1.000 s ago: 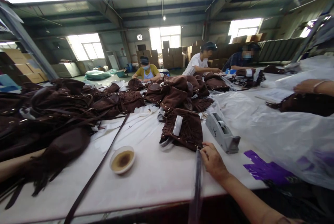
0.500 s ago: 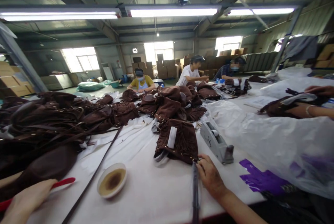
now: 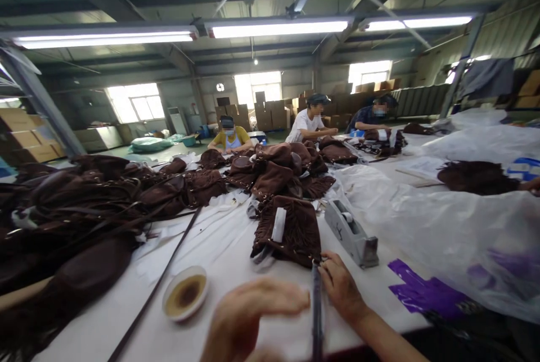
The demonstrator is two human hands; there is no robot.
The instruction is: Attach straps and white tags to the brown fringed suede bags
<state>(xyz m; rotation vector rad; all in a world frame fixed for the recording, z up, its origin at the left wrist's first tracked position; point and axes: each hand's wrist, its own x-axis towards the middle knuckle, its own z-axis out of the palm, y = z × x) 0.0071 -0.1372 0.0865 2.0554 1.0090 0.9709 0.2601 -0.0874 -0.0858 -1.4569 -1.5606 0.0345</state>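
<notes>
My right hand [image 3: 341, 289] pinches the top end of a dark strap [image 3: 317, 311], by the lower right corner of a brown fringed bag [image 3: 291, 232]. The strap looks wrapped in clear film and hangs toward the table's front edge. A white tag [image 3: 279, 225] lies on the bag. My left hand [image 3: 253, 311] is blurred by motion just left of the strap, fingers stretched out, and nothing shows in it. Left of it stands a shallow white dish [image 3: 201, 301] of yellowish-brown stuff, dark in the middle.
A grey tape dispenser [image 3: 351, 232] sits right of the bag. Brown bags heap up at the left [image 3: 84, 193] and middle [image 3: 274, 173]. Plastic sheeting [image 3: 422, 221] and a purple wrapper [image 3: 430, 292] lie right. Another person's forearm [image 3: 25, 294] shows at left; several people work nearby.
My left hand has come from the lower left across to the strap; the red-handled tool it held is out of view. My right hand keeps its pinch. At right, a person's hands have drawn back.
</notes>
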